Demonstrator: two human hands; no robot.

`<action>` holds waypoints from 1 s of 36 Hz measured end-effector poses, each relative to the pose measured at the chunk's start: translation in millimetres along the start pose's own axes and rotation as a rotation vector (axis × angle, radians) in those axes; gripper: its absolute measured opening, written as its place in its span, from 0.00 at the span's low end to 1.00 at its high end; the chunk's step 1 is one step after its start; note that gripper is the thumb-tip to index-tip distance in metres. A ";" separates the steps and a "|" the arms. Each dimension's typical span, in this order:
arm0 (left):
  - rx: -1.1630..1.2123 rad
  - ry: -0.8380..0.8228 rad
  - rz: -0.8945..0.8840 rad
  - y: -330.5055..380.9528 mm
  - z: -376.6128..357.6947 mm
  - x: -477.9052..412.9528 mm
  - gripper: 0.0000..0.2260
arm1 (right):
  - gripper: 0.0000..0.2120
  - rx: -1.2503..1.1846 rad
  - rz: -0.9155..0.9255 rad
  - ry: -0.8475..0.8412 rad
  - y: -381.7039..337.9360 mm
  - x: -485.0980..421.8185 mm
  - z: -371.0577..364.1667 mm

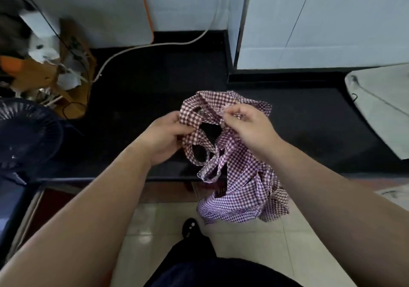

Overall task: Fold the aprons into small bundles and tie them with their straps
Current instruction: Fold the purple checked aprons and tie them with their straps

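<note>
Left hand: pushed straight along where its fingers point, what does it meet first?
The gingham apron that the left hand pinches; past its straps probably the right hand, though depth is unclear.

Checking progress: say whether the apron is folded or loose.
Loose, not folded. The apron hangs crumpled from the left hand and right hand, which grip its top; its straps loop untied.

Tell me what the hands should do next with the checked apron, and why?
Probably lift the apron onto the black counter and spread it flat. Left hand and right hand grip it bunched, its straps loop, and most hangs past the counter's edge.
</note>
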State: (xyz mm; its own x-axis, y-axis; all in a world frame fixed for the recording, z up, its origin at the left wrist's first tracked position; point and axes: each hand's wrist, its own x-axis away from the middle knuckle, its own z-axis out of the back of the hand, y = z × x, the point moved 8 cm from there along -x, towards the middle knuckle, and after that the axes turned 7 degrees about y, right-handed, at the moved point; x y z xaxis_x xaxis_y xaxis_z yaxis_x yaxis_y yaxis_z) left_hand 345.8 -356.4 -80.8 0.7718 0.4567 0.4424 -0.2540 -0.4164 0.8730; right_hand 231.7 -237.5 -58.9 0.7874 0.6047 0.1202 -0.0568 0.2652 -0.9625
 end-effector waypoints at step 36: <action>-0.204 0.859 0.402 -199.5 15.8 277.1 0.11 | 0.08 -0.516 -0.509 -0.226 38.0 218.0 30.5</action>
State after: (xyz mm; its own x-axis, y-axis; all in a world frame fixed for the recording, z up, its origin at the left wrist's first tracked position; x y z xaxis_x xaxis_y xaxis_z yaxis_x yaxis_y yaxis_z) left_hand 619.6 -159.2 -135.6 -0.0629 0.7619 0.6446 -0.5647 -0.5597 0.6065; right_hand 382.5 -72.7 -61.9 0.4917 0.6555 0.5732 0.6178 0.2013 -0.7601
